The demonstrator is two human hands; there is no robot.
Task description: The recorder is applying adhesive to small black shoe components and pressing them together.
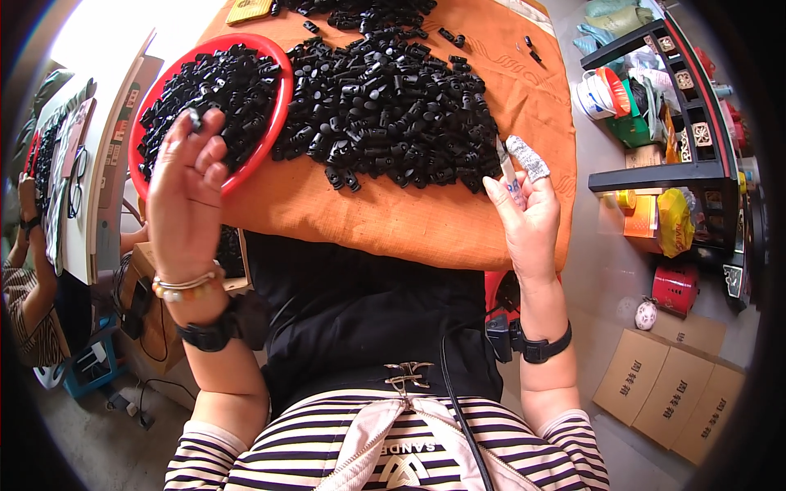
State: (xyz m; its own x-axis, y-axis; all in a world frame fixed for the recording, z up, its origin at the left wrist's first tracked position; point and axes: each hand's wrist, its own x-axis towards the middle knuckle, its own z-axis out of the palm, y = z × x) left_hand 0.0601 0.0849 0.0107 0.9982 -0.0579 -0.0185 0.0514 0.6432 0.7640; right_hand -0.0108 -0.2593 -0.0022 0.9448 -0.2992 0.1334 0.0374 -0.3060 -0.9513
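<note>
My left hand [187,188] is raised palm-up over the near rim of a red basin [285,106], fingers curled. A small dark plastic part [196,120] shows at its fingertips. The basin is full of small black plastic parts [217,82]. To its right a large heap of similar black parts [385,114] lies on an orange cloth [360,225]. At the heap's right edge my right hand [528,213] grips a slim knife-like tool [509,176] with a whitish handle, its narrow tip pointing away from me. A grey-white wrap covers one of its fingertips.
Loose black parts [533,54] lie at the far right of the cloth, near a yellow object [248,10] at far left. A black shelf rack [663,176] with bags and tubs stands right, flattened cartons [663,393] below it. Another person's arm [33,278] shows at far left.
</note>
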